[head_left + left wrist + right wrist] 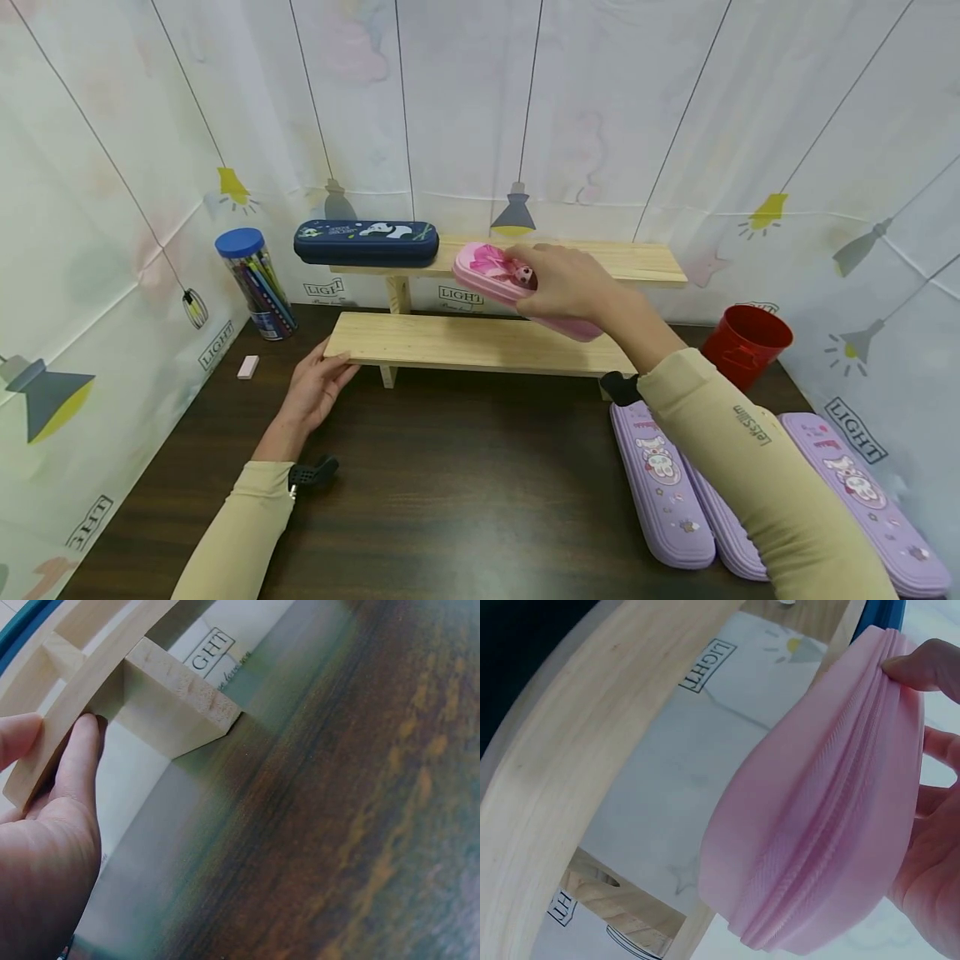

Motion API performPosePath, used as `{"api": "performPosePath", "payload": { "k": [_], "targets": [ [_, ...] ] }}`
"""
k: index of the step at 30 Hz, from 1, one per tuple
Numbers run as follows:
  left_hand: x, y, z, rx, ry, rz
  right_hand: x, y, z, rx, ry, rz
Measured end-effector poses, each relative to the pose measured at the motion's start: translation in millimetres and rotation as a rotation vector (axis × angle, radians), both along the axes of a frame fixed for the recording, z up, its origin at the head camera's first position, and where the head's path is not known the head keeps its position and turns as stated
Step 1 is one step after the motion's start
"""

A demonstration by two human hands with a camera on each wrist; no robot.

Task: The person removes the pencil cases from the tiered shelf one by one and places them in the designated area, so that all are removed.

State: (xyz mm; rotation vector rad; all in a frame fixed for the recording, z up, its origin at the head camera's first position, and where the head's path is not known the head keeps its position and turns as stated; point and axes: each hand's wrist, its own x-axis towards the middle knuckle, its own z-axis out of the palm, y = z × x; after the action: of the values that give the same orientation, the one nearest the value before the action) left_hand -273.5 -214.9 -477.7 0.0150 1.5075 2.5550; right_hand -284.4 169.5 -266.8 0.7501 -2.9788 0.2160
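My right hand (pixel 564 282) grips a pink zippered pencil case (pixel 487 268) from above, holding it in the air in front of the upper board of a two-tier wooden shelf (pixel 465 340). The case's zipper side (pixel 810 810) faces the right wrist camera. My left hand (pixel 313 392) pinches the left end of the lower board, with the thumb on one face and fingers beneath, as the left wrist view shows. A navy pencil case (pixel 366 242) with a panda picture lies on the upper board's left end.
Several purple pencil cases (pixel 663 487) lie at the right, partly under my right sleeve. Behind them stands a red bucket (pixel 750 337). A blue-lidded jar of pens (pixel 258 283) and a small pale eraser-like block (pixel 247 367) are at the left. A printed curtain surrounds the dark table (pixel 450 483).
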Motion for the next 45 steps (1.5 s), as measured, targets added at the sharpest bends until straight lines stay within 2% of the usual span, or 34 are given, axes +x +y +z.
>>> {"api": "performPosePath", "payload": {
  "k": [9, 16, 29, 38, 45],
  "targets": [
    [0.4, -0.6, 0.2, -0.009, 0.002, -0.001, 19.9, 9.8, -7.2, 0.022, 0.042, 0.007],
    [0.5, -0.4, 0.7, -0.003, 0.010, -0.010, 35.7, 13.7, -12.9, 0.014, 0.022, -0.011],
    [-0.5, 0.1, -1.8, 0.004, 0.014, -0.006, 60.4, 17.6, -27.0, 0.025, 0.052, 0.008],
    [-0.7, 1.6, -1.1, -0.011, 0.011, -0.003, 73.3, 28.5, -36.4, 0.003, 0.032, -0.018],
    [0.4, 1.2, 0.6, 0.003, 0.008, -0.008, 79.6, 35.8, -49.2, -0.027, 0.043, -0.032]
  ]
}}
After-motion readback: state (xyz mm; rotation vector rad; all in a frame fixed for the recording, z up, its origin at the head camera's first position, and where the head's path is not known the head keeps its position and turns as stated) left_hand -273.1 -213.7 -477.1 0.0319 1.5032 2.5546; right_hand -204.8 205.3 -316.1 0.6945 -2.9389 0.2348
